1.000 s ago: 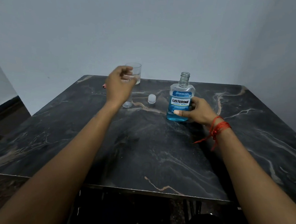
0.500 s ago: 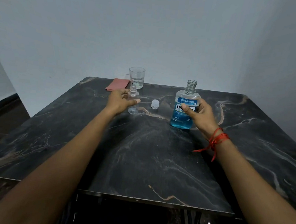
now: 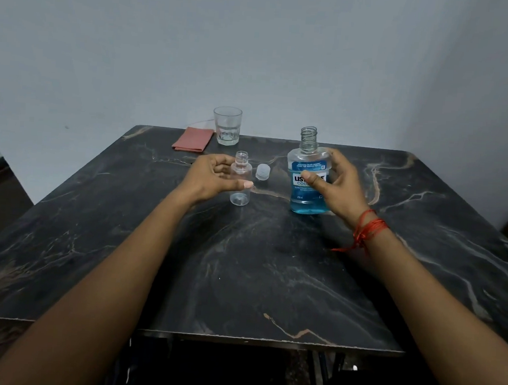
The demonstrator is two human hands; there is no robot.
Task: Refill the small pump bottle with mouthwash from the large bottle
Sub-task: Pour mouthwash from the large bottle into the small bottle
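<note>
- Small pump bottle (image 3: 240, 181) stands upright just left of frame centre on the dark marble table (image 3: 241, 275); clear, apparently empty, neck open with no pump fitted. No pump head is identifiable — a small pale cap (image 3: 262, 172) sits just to its right.
- Left hand (image 3: 213, 179) is curled loosely round the small bottle, thumb across the front; whether the fingers actually press the plastic cannot be told.
- Large bottle (image 3: 308, 178) stands right of centre, uncapped, blue mouthwash filling roughly the lower two thirds. Right hand (image 3: 338, 182) wraps it, thumb on the label — a holding grip.
- Step in hand, as judged: both vessels open and steadied; pouring not yet begun.
- Next move calls for lifting the large bottle, bringing its mouth over the narrow neck, tilting slowly.
- Risk: narrow neck, light bottle — spillage or tipping likely.
- Drinking glass (image 3: 227, 125) and folded red cloth (image 3: 193, 139) sit at the table's far edge, above centre left.
</note>
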